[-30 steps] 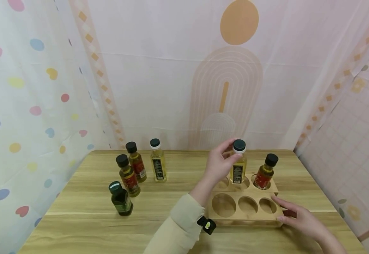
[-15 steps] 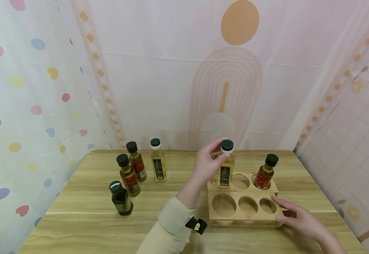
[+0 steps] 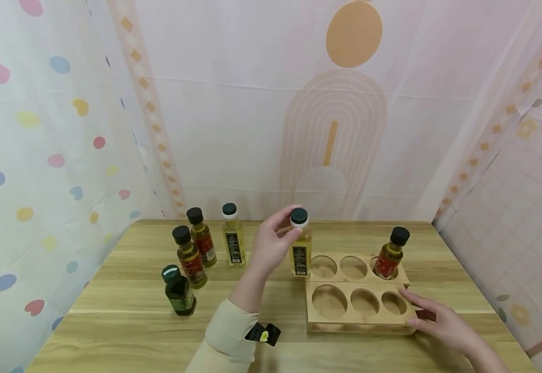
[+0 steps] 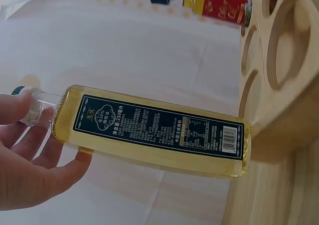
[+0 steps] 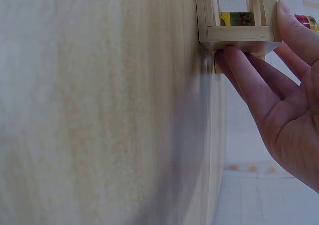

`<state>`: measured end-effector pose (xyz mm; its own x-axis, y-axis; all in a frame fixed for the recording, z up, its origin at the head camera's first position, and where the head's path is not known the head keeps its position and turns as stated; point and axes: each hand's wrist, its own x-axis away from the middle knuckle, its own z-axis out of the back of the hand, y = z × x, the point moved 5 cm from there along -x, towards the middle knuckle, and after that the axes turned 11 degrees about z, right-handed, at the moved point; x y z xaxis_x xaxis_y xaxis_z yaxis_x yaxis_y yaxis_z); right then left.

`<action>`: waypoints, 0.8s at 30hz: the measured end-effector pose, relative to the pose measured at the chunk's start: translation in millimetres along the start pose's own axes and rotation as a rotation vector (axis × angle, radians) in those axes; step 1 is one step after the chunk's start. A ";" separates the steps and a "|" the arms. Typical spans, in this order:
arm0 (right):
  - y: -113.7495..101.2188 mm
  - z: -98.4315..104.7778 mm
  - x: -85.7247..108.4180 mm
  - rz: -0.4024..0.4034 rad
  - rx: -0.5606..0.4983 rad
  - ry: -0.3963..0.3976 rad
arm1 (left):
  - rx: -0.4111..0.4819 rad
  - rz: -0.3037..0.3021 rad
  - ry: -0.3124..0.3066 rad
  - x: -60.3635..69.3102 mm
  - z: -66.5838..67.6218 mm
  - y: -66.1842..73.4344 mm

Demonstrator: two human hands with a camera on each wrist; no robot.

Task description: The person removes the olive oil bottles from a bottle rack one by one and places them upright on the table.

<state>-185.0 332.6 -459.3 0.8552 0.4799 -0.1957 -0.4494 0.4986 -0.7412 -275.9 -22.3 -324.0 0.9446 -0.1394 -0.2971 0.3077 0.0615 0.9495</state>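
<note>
My left hand (image 3: 271, 246) pinches a clear oil bottle (image 3: 301, 254) by its neck, just left of the wooden bottle rack (image 3: 359, 327). The bottle stays upright, with pale yellow oil, a dark label and a dark green cap; in the left wrist view its label (image 4: 159, 127) shows fully. My right hand (image 3: 443, 324) holds the rack's right end, and in the right wrist view the fingers (image 5: 249, 83) lie against the end panel. A red-labelled, black-capped bottle (image 3: 387, 261) stands in the back-right hole; the rack's other holes hold nothing.
On the table's left stand two red-labelled bottles (image 3: 190, 264) (image 3: 204, 243), a dark green bottle (image 3: 180, 296) and another pale oil bottle (image 3: 234, 246). A patterned curtain (image 3: 233, 129) hangs behind the wooden table (image 3: 126, 331).
My left hand has carried the oil bottle leftward, from above the back row of the rack to beside its left end. My right hand and the rack have stayed put.
</note>
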 end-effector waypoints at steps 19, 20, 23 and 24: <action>2.9 1.3 2.6 0.023 0.014 0.011 | -0.117 0.186 0.176 15.7 79.6 -34.7; 3.1 1.1 2.7 0.019 0.008 0.009 | -0.131 0.199 0.185 17.0 83.6 -35.8; 3.6 0.9 3.1 0.015 -0.007 0.011 | -0.155 0.233 0.208 20.1 94.3 -39.7; 3.5 1.1 3.2 0.018 -0.013 0.014 | -0.154 0.240 0.213 20.9 97.2 -40.3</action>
<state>-184.2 336.7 -461.8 0.8505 0.4787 -0.2177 -0.4614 0.4807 -0.7457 -279.6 -123.7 -358.7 0.9897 0.1052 -0.0974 0.0726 0.2183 0.9732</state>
